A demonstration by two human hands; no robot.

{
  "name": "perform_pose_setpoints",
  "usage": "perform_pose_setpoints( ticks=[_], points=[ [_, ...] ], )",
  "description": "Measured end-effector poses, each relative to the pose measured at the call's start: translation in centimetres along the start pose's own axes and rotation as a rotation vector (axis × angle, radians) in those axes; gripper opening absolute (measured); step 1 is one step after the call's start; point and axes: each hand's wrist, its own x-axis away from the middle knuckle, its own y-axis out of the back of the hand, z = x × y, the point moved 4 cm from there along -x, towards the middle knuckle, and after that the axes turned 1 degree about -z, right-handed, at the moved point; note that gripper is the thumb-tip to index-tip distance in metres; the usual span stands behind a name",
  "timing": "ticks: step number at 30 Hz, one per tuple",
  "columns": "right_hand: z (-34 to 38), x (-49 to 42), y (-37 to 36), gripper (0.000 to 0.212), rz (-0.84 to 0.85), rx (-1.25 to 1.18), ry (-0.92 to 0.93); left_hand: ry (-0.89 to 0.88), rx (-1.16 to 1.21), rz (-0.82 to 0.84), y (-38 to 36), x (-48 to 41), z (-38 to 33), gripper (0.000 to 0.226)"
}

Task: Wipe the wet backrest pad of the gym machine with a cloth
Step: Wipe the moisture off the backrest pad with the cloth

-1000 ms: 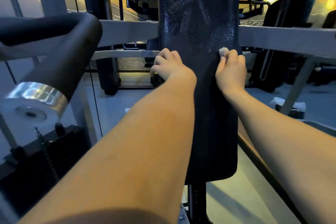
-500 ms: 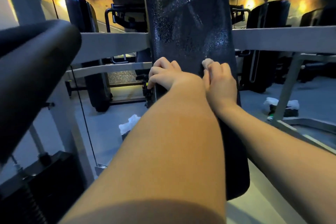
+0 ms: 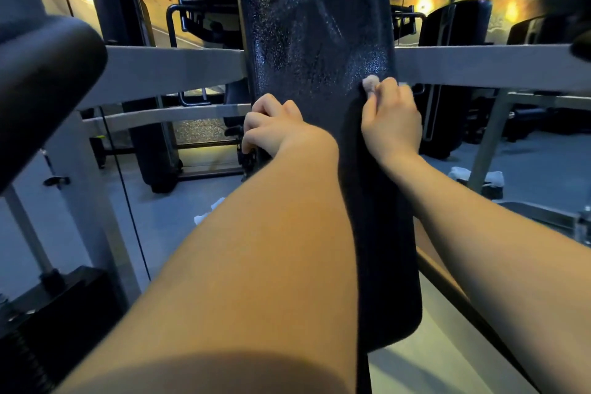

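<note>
Two hands: both of mine are up on the dark backrest pad (image 3: pixel 316 41), which stands upright in the middle of my view.
Left hand: my left hand (image 3: pixel 271 129) has the fingers curled around the left edge of the pad, gripping it; the fingertips go behind the edge, so I cannot see them.
Right hand: my right hand (image 3: pixel 391 120) is closed on a small pale cloth (image 3: pixel 371 84) and presses it against the pad near its right edge.
Cloth: only a small bunched part shows above my fingers; the rest is hidden inside the hand.
Pad surface: above my hands it shines with many small drops and some streaks; under my right hand it looks darker and matt.
Frame: a grey crossbar (image 3: pixel 172 69) passes behind the pad on both sides.
Left side: a thick black padded roller (image 3: pixel 41 96) is near the camera, blurred.
Floor: some white crumpled things (image 3: pixel 476 176) lie on the grey floor at the right, too small to name.
</note>
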Motion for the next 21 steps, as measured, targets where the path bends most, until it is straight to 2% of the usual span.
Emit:
perform_pose_setpoints(
  ticks=[2,3,6,8,9,11,12,13,16,18,19,21],
  points=[
    [0.5,-0.5,0.0,0.024,-0.054,-0.019,-0.146,-0.003,0.009,-0.002,-0.2,0.0,0.1,0.074],
    [1.6,0.2,-0.2,0.024,-0.056,-0.044,-0.114,-0.005,0.014,-0.001,-0.3,0.0,0.2,0.078],
    [3.6,2.7,-0.4,0.026,0.056,-0.104,0.228,-0.014,0.032,-0.007,-0.5,0.1,0.4,0.083],
    [2.1,1.5,0.2,0.025,0.102,0.002,0.322,-0.029,0.037,-0.021,-0.7,0.2,0.5,0.082],
    [1.0,0.3,0.4,0.024,0.102,0.039,0.251,-0.036,0.037,-0.031,-0.8,0.2,0.6,0.081],
    [-0.4,-1.7,0.8,0.023,0.036,0.018,-0.011,-0.047,0.036,-0.049,-1.1,0.3,0.8,0.078],
    [0.1,-1.4,0.7,0.023,0.017,-0.006,-0.060,-0.051,0.036,-0.056,-1.1,0.4,0.9,0.077],
    [1.4,-0.4,0.4,0.023,0.028,-0.037,-0.022,-0.052,0.037,-0.058,-1.2,0.4,0.9,0.078],
    [4.2,2.9,-0.1,0.028,0.151,-0.106,0.378,-0.049,0.042,-0.059,-1.1,0.3,1.2,0.081],
    [3.0,1.8,0.3,0.032,0.180,-0.025,0.474,-0.054,0.045,-0.070,-1.3,0.3,1.3,0.081],
    [2.2,0.7,0.5,0.031,0.161,0.019,0.419,-0.058,0.047,-0.081,-1.5,0.3,1.3,0.083],
    [1.0,-1.0,0.6,0.026,0.087,0.055,0.179,-0.059,0.054,-0.114,-2.0,0.2,1.5,0.086]
  ],
)
